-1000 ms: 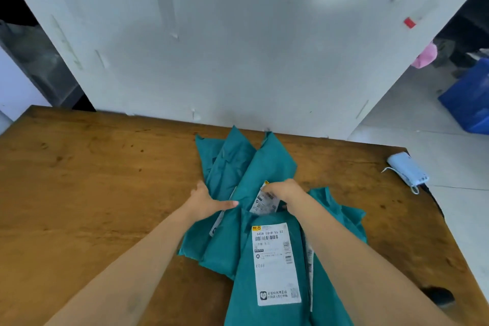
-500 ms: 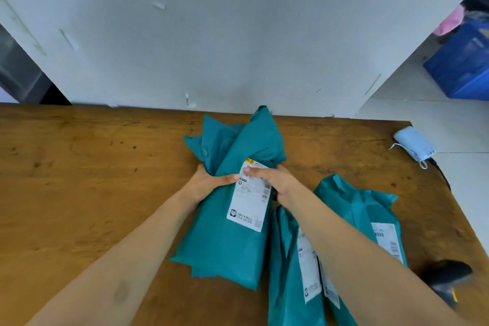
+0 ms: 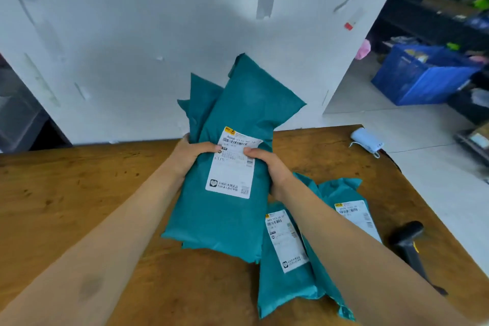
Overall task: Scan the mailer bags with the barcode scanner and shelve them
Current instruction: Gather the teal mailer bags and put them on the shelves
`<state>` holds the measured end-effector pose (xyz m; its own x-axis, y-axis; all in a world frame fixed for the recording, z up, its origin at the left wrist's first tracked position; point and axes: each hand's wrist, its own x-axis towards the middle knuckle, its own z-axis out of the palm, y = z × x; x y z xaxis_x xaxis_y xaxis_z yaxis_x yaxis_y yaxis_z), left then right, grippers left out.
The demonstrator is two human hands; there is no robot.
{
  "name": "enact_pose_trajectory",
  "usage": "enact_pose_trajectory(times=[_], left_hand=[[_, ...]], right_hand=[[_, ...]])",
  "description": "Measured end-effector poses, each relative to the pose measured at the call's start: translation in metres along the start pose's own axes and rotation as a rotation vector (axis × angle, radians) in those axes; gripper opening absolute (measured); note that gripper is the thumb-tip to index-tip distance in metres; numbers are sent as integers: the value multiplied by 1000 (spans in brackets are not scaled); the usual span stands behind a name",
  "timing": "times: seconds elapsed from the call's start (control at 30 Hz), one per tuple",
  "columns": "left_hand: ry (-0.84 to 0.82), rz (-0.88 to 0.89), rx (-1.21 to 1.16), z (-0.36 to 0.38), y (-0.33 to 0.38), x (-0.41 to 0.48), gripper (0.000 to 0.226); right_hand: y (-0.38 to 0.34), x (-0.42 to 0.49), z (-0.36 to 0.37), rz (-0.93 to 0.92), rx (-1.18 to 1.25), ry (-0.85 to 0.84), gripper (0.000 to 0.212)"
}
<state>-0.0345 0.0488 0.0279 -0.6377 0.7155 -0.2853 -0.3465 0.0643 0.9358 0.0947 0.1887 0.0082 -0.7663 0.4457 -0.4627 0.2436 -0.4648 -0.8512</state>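
Fingers of left hand (image 3: pixel 191 153) and right hand (image 3: pixel 268 164) clamp teal mailer stack (image 3: pixel 225 209); label (image 3: pixel 230 164) text blurred.

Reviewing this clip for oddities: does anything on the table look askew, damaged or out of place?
A light blue face mask lies loose by the table's far right edge. The held mailer's label curls up at its top right corner. Nothing looks torn or spilled.
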Motion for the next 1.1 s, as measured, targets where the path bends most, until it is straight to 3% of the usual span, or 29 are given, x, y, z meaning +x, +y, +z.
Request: enact_pose_trajectory(times=[0.1, 0.27, 0.33, 0.43, 0.53, 0.73, 0.8, 0.87, 0.97, 1.03, 1.1], left_hand=[[-129, 13, 46, 46, 25, -8, 83], [-373, -81, 53, 151, 37, -32, 18], [-453, -82, 44, 205, 33, -42, 24], [-578, -87, 37, 298, 20, -63, 31], [-666, -51, 92, 406, -5, -93, 68], [-914, -32, 175, 617, -73, -177, 49], [-979, -50, 199, 673, -88, -198, 42], [-1018, -85, 250, 721, -98, -213, 42], [-1165, -109, 339, 787, -105, -228, 24], [-1219, -92, 350, 828, -110, -233, 19], [-1181, -54, 315, 868, -121, -230, 31]], right_hand=[[-26, -37, -33, -66, -21, 69, 66], [-56, -111, -109, -215, -16, 250, 66], [-61, -148, -146, -274, 34, 328, 67], [-64, -217, -210, -343, 112, 411, 43], [-58, -299, -290, -392, 157, 515, 42], [-43, -460, -462, -441, 138, 750, 35], [-40, -501, -511, -433, 98, 821, 43], [-34, -530, -555, -431, 36, 883, 65], [-27, -556, -615, -410, -8, 962, 101], [-26, -564, -655, -426, 16, 987, 107], [-31, -565, -691, -458, 32, 991, 107]])
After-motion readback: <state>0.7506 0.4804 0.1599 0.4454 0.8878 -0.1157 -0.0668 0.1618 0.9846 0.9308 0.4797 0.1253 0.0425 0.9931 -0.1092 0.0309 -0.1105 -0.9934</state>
